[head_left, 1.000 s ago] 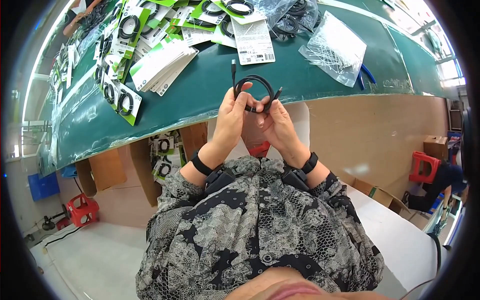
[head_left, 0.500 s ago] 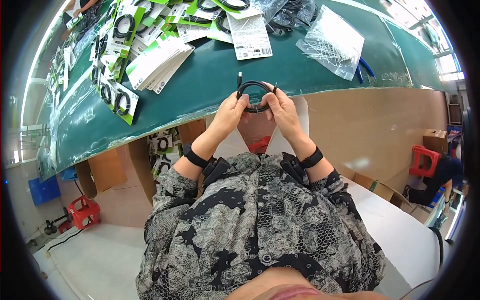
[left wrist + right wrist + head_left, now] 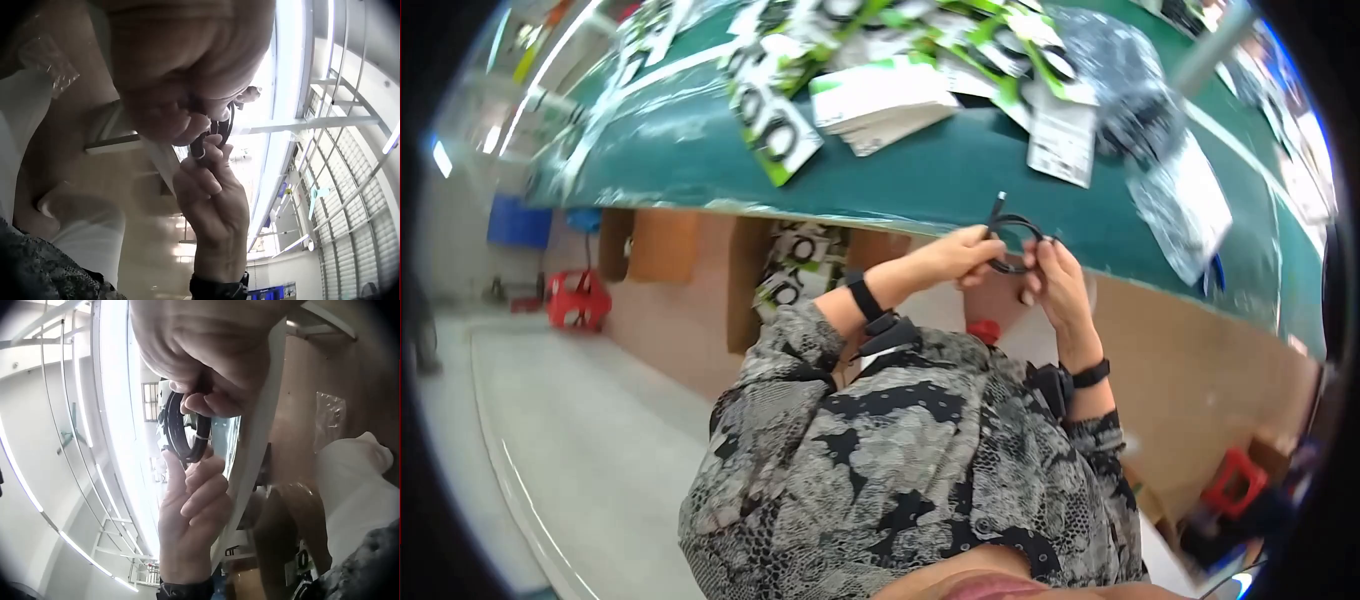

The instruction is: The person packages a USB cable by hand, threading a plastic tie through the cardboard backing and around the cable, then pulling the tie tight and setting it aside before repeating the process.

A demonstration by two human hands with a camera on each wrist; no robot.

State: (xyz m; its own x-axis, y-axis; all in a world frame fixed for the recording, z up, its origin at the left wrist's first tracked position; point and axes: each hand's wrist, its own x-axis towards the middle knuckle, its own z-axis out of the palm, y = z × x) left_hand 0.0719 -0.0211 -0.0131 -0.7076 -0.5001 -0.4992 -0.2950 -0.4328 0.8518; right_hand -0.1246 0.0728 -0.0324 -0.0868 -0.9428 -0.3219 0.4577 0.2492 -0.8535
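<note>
A black cable (image 3: pixel 177 434) wound in a small coil is held between both hands, just off the table's front edge. A thin pale tie (image 3: pixel 199 437) crosses the coil in the right wrist view. My left hand (image 3: pixel 955 256) pinches the coil's left side, with a plug end (image 3: pixel 1000 200) sticking up beside it. On the opposite side my right hand (image 3: pixel 1057 282) grips the coil between thumb and fingers. Seen from the left wrist, the two hands' fingertips sit close together and hide most of the coil.
The green table (image 3: pixel 930 170) carries cables on green-and-white cards (image 3: pixel 778 130), a stack of white cards (image 3: pixel 880 100) and a single card (image 3: pixel 1060 140). To the right lie a plastic bag (image 3: pixel 1135 85), a clear bag (image 3: pixel 1185 205) and a blue-handled tool (image 3: pixel 1217 273). A carton (image 3: pixel 747 285) stands below.
The head view has swung, so the table and hands appear further right. Both hands keep hold of the coil; the left hand's thumb and fingers have shifted along its left side.
</note>
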